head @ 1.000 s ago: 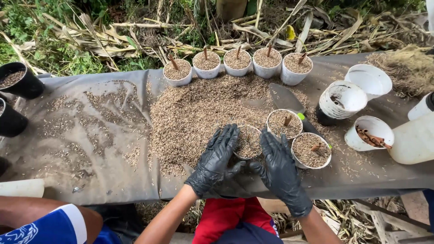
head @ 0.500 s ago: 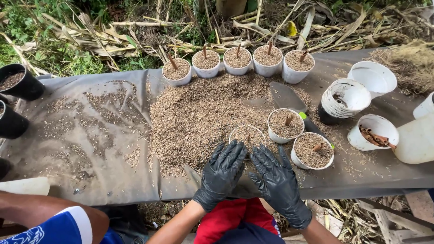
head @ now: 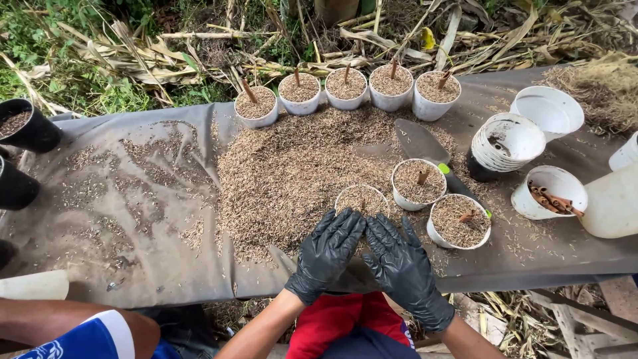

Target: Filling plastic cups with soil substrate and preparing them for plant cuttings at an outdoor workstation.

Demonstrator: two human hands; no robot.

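Both my hands wear black gloves and lie palm down, side by side, at the near edge of the grey sheet (head: 133, 266). My left hand (head: 325, 256) and my right hand (head: 404, 269) have their fingers spread and hold nothing. Their fingertips point at a small white cup (head: 361, 197) full of brown husks, just beyond them. The cup stands at the near rim of a broad husk pile (head: 292, 173). To its right, two more filled white cups (head: 417, 183) (head: 458, 219) each have a short brown stick in them.
A row of several filled cups (head: 345, 88) lines the far edge. A green-handled trowel (head: 419, 143), stacked white cups (head: 508, 143), a cup of brown sticks (head: 548, 193) and a white jug (head: 615, 203) stand right. Black pots (head: 30, 126) stand left. Another person's arm (head: 73, 326) is lower left.
My hands were cupped around the near side of the husk-filled cup. They have drawn back toward me and now lie flat in front of it, leaving the cup uncovered.
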